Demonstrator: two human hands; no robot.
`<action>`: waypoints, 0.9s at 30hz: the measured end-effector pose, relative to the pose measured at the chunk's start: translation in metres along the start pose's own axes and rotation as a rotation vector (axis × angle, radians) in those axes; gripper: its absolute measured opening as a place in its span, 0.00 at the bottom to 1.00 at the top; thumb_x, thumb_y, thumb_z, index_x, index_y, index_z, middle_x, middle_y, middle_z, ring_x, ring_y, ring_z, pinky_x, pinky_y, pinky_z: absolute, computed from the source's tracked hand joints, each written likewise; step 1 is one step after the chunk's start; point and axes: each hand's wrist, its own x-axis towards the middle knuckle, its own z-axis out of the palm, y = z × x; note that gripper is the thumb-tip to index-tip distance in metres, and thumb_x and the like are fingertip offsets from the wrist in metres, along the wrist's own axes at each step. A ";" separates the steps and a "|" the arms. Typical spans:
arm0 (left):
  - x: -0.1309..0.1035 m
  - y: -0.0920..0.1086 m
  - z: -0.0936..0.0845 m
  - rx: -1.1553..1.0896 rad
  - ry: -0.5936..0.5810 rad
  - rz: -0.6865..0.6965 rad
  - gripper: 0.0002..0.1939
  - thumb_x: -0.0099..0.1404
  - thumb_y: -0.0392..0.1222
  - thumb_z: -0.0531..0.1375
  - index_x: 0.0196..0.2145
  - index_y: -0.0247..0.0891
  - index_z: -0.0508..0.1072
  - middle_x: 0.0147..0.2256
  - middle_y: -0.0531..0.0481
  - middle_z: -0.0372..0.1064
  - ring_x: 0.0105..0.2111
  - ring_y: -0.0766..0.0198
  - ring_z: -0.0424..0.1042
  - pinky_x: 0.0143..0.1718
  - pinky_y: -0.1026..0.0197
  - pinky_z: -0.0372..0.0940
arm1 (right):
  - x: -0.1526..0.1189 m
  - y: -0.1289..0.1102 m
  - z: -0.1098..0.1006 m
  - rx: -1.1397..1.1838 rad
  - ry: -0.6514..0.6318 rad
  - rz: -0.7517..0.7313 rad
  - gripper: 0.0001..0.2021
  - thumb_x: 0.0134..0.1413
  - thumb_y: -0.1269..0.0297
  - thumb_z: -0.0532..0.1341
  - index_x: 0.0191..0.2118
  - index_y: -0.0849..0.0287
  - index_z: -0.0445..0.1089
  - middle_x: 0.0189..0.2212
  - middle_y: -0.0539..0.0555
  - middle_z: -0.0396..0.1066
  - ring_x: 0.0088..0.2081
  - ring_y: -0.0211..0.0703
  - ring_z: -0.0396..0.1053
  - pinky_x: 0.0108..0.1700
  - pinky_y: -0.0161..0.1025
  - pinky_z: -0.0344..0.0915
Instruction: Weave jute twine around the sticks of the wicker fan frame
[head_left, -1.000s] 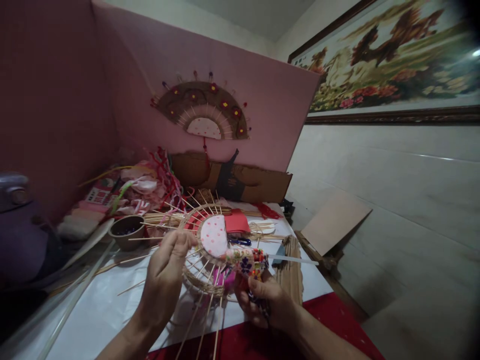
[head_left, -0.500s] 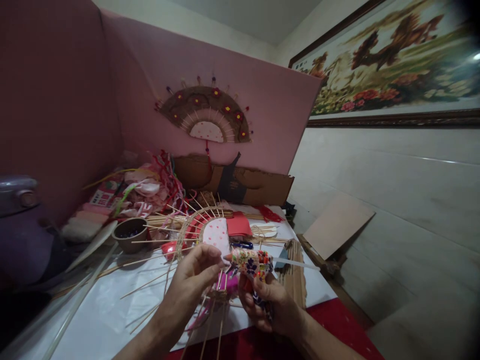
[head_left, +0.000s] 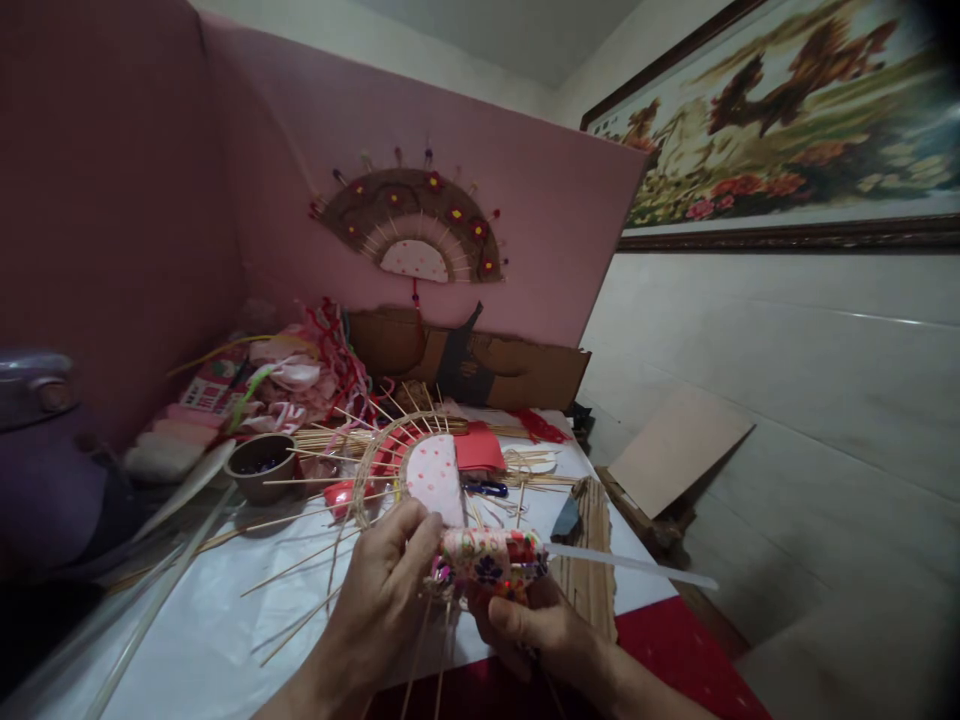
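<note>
My right hand (head_left: 532, 620) is wrapped round a glue gun (head_left: 487, 558) covered in floral pattern, with a long translucent glue stick (head_left: 637, 565) jutting from its rear to the right. The gun's tip points left, towards my left hand (head_left: 394, 565), whose thumb and fingers are pressed together at the edge of the stick frame; what they pinch is hidden. Beyond my hands lies a half-round fan frame of thin sticks and twine (head_left: 367, 460), with a white, red-dotted half-circle piece (head_left: 433, 475) at its centre.
A brown bowl (head_left: 262, 487) of dark beads stands at the left, near a purple bottle (head_left: 45, 460). Ribbons and cloth (head_left: 300, 365) are heaped behind. Red paper (head_left: 480, 447) and corrugated cardboard (head_left: 589, 575) lie at the right. A finished fan (head_left: 412, 225) hangs on the pink panel.
The glue gun has moved lower, with its rear stick reaching further right. My left thumb and fingers have come closer together and sit slightly lower.
</note>
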 end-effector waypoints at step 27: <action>0.006 -0.006 -0.004 -0.341 0.049 -0.207 0.20 0.62 0.54 0.51 0.19 0.38 0.61 0.10 0.59 0.54 0.11 0.74 0.48 0.12 0.69 0.42 | 0.000 0.005 -0.008 0.266 0.118 0.085 0.18 0.43 0.53 0.65 0.31 0.62 0.63 0.19 0.47 0.61 0.14 0.26 0.52 0.10 0.24 0.52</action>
